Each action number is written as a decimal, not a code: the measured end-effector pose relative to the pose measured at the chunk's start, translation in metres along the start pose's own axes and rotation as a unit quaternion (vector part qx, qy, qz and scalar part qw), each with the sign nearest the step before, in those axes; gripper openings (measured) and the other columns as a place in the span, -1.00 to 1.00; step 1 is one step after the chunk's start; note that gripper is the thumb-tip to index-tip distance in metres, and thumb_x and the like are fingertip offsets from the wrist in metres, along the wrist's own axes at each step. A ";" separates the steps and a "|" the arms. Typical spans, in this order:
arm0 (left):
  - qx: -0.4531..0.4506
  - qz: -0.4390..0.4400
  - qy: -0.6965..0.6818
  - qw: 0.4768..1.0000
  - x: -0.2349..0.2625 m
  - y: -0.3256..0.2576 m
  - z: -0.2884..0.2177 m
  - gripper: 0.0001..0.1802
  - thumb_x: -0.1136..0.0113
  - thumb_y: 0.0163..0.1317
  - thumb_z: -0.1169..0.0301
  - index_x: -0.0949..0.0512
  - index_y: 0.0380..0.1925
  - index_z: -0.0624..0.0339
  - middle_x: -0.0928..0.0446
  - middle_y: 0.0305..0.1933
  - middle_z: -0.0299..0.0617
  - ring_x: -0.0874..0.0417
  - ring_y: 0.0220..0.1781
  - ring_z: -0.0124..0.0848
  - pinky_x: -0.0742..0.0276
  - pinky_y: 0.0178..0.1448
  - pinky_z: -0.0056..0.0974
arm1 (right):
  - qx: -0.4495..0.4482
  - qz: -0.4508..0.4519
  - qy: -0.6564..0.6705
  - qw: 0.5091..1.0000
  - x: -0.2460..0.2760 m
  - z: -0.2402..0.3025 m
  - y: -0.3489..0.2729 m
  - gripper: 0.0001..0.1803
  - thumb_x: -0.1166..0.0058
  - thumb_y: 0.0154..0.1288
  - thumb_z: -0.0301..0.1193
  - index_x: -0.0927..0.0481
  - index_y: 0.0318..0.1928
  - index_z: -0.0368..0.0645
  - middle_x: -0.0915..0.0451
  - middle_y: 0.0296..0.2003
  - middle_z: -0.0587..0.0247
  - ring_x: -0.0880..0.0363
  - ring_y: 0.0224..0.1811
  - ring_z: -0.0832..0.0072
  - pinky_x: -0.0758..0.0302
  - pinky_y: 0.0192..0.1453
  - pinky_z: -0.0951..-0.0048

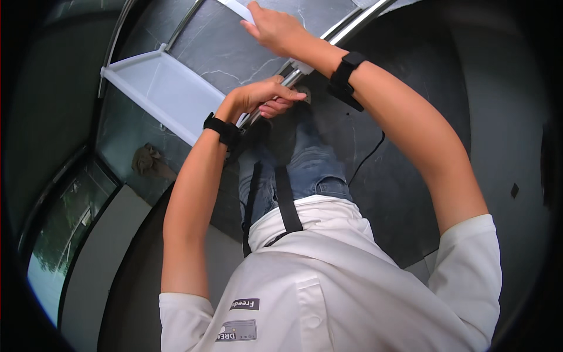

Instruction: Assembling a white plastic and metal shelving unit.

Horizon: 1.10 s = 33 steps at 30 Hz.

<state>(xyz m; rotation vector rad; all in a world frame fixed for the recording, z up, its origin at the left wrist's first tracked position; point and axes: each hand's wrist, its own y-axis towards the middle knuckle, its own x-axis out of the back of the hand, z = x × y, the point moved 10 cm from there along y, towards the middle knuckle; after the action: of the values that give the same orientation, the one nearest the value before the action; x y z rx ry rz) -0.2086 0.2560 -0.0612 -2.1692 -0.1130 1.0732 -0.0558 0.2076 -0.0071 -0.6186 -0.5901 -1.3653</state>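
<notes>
A shelf rack with chrome tubes and white panels is at the upper left and centre. My left hand [265, 98] has its fingers wrapped round a chrome tube [288, 80] beside the rack's larger white shelf panel [167, 88]. Above it, my right hand [274, 28] is closed on the edge of another white panel [237, 8], mostly cut off by the top of the picture. My right forearm crosses over a second, thicker stretch of chrome tube [358, 23]. A white fitting on the tube is partly hidden under that forearm.
Below the large panel, a crumpled brown cloth [150, 159] lies on the dark veined floor [404, 193]. A thin black cable [368, 158] runs across the floor to the right of my legs. A window [70, 217] is at the lower left.
</notes>
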 end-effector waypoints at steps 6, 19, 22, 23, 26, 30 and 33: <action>-0.123 -0.346 0.288 0.884 0.032 -0.015 -0.024 -0.45 -0.18 0.22 0.17 -0.33 -0.79 0.35 -0.29 -0.82 -0.17 -0.25 -0.77 -0.45 -0.12 -0.65 -0.23 | -0.009 0.007 -0.026 1.000 -0.002 -0.006 0.002 -0.63 0.19 0.41 -0.17 -0.34 -0.11 -0.29 -0.62 -0.34 -0.08 -0.61 -0.28 -0.05 -0.52 -0.20 0.00; -0.146 -0.611 0.478 0.613 0.009 -0.058 -0.050 -0.66 -0.18 0.03 0.31 -0.52 -0.58 0.49 -0.48 -0.54 0.29 -0.57 -0.45 0.18 -0.47 -0.30 0.05 | 0.019 -0.064 -0.028 0.997 0.007 -0.003 -0.002 -0.63 0.11 0.38 -0.18 -0.37 -0.18 -0.32 -0.61 -0.37 -0.13 -0.61 -0.29 -0.05 -0.54 -0.19 0.03; -0.161 -0.471 0.425 0.756 0.024 -0.047 -0.055 -0.56 -0.27 0.07 0.17 -0.49 -0.64 0.42 -0.50 -0.65 0.07 -0.53 -0.66 -0.11 -0.46 -0.49 -0.11 | 0.009 -0.046 -0.008 0.999 0.001 -0.007 0.002 -0.61 0.13 0.38 -0.16 -0.36 -0.16 -0.31 -0.61 -0.34 -0.15 -0.60 -0.26 -0.06 -0.52 -0.17 0.01; -0.082 -0.354 0.310 0.879 0.029 -0.027 -0.042 -0.54 -0.28 0.08 0.11 -0.45 -0.66 0.32 -0.44 -0.69 -0.09 -0.45 -0.71 -0.29 -0.38 -0.57 -0.22 | 0.019 -0.047 -0.013 0.999 0.002 -0.007 0.004 -0.61 0.14 0.39 -0.16 -0.36 -0.14 -0.31 -0.61 -0.33 -0.14 -0.60 -0.26 -0.07 -0.51 -0.17 0.01; 0.017 -0.163 0.158 0.974 0.023 0.000 -0.006 -0.59 -0.27 0.14 0.09 -0.37 -0.68 0.05 -0.29 -0.73 -0.43 -0.26 -0.78 -0.62 -0.14 -0.69 -0.47 | 0.019 -0.031 -0.006 0.999 -0.007 0.000 -0.002 -0.60 0.16 0.40 -0.14 -0.35 -0.11 -0.30 -0.61 -0.32 -0.13 -0.60 -0.25 -0.08 -0.51 -0.17 0.00; -0.043 -0.278 0.164 0.946 0.026 0.003 -0.016 -0.67 -0.20 0.19 0.25 -0.42 -0.63 0.22 -0.35 -0.70 -0.27 -0.33 -0.72 -0.52 -0.28 -0.62 -0.37 | -0.006 -0.002 -0.002 1.000 -0.006 -0.006 0.005 -0.61 0.17 0.40 -0.16 -0.35 -0.11 -0.30 -0.62 -0.32 -0.11 -0.60 -0.24 -0.07 -0.52 -0.16 0.01; -0.180 -0.464 0.369 0.785 0.032 -0.019 -0.057 -0.66 -0.12 0.12 0.36 -0.52 -0.23 0.46 -0.55 -0.44 0.24 -0.57 -0.44 0.05 -0.47 -0.17 -0.05 | -0.003 -0.010 -0.018 1.000 -0.001 -0.009 0.012 -0.64 0.16 0.40 -0.20 -0.35 -0.11 -0.30 -0.62 -0.32 -0.09 -0.61 -0.25 -0.03 -0.54 -0.17 0.04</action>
<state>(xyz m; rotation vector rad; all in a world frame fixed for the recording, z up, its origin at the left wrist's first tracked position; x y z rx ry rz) -0.1423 0.2510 -0.0473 -2.2287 -0.9616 -0.4043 -0.0432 0.2035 -0.0145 -0.6447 -0.6228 -1.3773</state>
